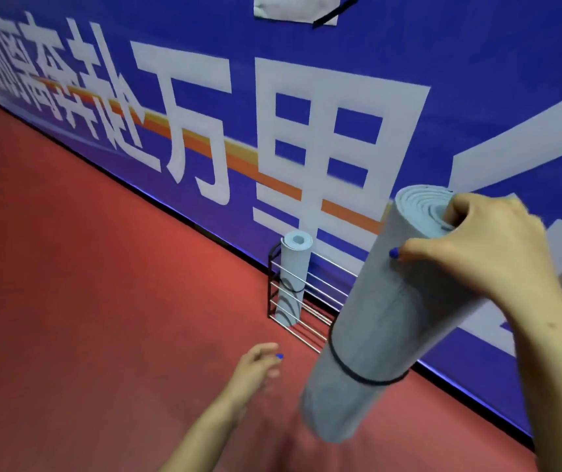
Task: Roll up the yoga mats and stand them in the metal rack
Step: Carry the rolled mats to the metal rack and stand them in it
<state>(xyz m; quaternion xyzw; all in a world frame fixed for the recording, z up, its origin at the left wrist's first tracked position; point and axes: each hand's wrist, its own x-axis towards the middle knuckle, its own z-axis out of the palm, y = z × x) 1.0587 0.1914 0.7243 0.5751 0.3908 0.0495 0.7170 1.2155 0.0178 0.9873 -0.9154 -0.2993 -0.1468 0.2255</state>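
Behind the metal rack [301, 298] runs the blue banner wall [409, 46] with its large white characters, and the rack stands on the red floor [85, 284] tight against the foot of this wall, I think so that the mats cannot tip backwards. I carry a rolled grey-blue mat [385, 321] in the air, nearer to me than the rack and to the right of it, tilted with its top end toward the wall. A black band [358, 376] goes around its lower part and keeps the roll closed. One more rolled mat [293, 277] already stands upright at the left end of the rack, so I judge the task as partly done. My right hand [487, 243] is clamped on the top end of the carried mat, fingers curled over the rim, thumb on the side. My left hand [255, 366] hangs free in front of the rack, fingers loose, holding nothing.
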